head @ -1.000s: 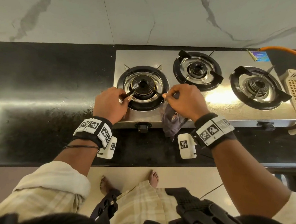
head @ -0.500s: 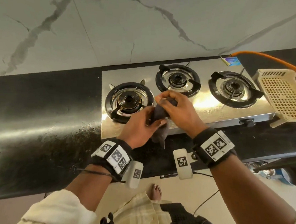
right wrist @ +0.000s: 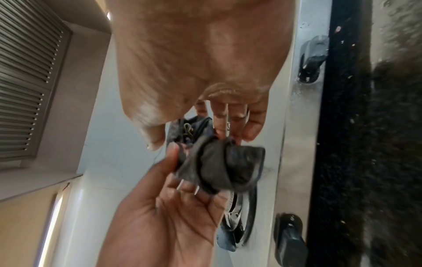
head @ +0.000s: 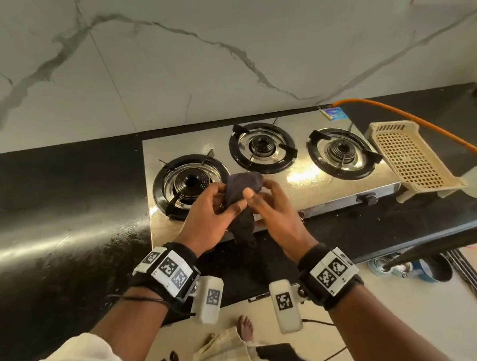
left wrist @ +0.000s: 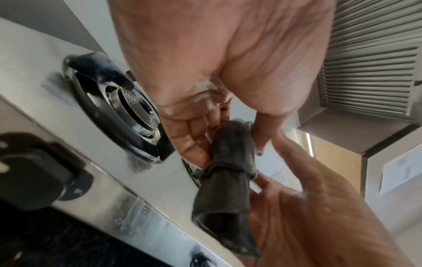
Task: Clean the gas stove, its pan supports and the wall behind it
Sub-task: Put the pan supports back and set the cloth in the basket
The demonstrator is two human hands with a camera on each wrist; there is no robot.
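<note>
The left hand [head: 206, 218] and right hand [head: 270, 212] both pinched one dark cloth [head: 243, 205], hiding the stove's [head: 310, 181] near middle edge; three burners showed.

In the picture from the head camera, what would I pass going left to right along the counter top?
Bare black counter → left burner → dark cloth held in both hands → middle burner → right burner → cream plastic basket.
</note>
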